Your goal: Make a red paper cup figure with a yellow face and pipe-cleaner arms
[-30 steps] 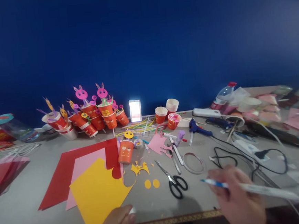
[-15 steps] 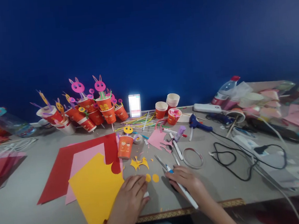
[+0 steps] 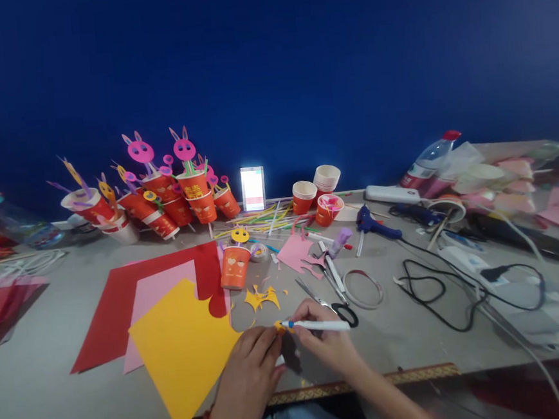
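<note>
In my right hand (image 3: 325, 335) a white marker (image 3: 320, 326) is gripped, its blue tip pointing left at a small yellow paper circle (image 3: 278, 327). My left hand (image 3: 252, 360) lies low over the table, its fingers together and their tips on that circle's edge. By its thumb a small white piece (image 3: 280, 360) shows, too hidden to name. Scissors (image 3: 333, 308) with black handles lie just beyond my right hand. Yellow paper scraps (image 3: 262, 298) are in front of my hands, and a yellow sheet (image 3: 183, 340) is beside my left hand.
An orange paper cup (image 3: 236, 268) with a yellow face stands ahead. Decorated cups (image 3: 196, 197) crowd the back left. Stacked cups (image 3: 304, 198), a blue glue gun (image 3: 375, 224), a tape ring (image 3: 363, 289) and a black cord (image 3: 431, 294) lie to the right.
My right hand has moved left and turned the marker, bringing its tip to the yellow circle and uncovering the scissors. My left hand has stayed nearly in place.
</note>
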A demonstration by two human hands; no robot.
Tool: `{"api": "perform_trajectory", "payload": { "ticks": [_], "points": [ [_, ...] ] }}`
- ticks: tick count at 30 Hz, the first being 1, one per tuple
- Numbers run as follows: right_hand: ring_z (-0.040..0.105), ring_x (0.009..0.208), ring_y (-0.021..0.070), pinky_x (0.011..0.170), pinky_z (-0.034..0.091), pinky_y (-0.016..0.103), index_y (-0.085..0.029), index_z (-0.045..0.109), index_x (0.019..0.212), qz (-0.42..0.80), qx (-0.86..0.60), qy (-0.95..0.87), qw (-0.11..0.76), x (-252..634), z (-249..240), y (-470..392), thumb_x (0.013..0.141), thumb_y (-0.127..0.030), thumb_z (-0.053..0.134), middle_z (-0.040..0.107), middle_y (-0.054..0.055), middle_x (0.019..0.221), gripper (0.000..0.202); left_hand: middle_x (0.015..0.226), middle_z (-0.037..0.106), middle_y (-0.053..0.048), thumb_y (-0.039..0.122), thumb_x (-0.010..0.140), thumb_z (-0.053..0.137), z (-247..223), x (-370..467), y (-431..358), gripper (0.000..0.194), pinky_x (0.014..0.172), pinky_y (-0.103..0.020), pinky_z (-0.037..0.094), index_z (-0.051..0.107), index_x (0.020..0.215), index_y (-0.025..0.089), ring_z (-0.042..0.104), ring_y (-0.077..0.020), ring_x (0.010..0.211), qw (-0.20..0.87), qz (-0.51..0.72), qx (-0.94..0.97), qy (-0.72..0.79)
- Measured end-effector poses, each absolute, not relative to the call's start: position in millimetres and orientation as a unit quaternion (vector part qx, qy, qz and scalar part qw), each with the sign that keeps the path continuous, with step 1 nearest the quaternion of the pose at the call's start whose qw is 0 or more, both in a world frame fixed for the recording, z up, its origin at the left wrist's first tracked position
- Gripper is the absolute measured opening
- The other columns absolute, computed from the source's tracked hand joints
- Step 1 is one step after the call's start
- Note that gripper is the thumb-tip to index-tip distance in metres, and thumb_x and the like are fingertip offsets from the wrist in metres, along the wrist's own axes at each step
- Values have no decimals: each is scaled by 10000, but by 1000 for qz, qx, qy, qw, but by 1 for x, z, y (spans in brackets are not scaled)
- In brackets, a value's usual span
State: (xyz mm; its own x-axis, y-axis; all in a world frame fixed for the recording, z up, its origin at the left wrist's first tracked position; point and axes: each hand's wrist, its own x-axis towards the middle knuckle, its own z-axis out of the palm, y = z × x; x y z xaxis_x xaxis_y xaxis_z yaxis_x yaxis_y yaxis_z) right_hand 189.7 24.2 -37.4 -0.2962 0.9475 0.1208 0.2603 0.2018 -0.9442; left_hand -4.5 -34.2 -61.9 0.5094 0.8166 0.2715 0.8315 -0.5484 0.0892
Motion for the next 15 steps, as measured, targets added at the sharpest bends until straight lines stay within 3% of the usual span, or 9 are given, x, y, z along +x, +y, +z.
{"api": "perform_trajectory", "payload": {
  "ticks": [5, 15],
  "points": [
    [497, 564, 139, 538, 395, 237, -203, 564, 662, 446, -446, -658, 412, 179, -47, 29, 786, -205, 549, 553, -25, 593, 125, 1271, 680, -126, 281, 967, 551, -69, -6, -35, 362, 954, -479, 579, 582, 1291, 120, 639, -298, 1160, 5, -169, -865, -473],
    [500, 557, 134, 544, 380, 232, -197, 606, 699, 421, -457, -690, 371, 177, -53, 28, 805, -207, 532, 556, -29, 609, 129, 1280, 670, -129, 284, 966, 550, -73, -7, -37, 367, 980, -488, 562, 576, 1293, 120, 628, -306, 1180, -11, -155, -867, -474]
  ]
}}
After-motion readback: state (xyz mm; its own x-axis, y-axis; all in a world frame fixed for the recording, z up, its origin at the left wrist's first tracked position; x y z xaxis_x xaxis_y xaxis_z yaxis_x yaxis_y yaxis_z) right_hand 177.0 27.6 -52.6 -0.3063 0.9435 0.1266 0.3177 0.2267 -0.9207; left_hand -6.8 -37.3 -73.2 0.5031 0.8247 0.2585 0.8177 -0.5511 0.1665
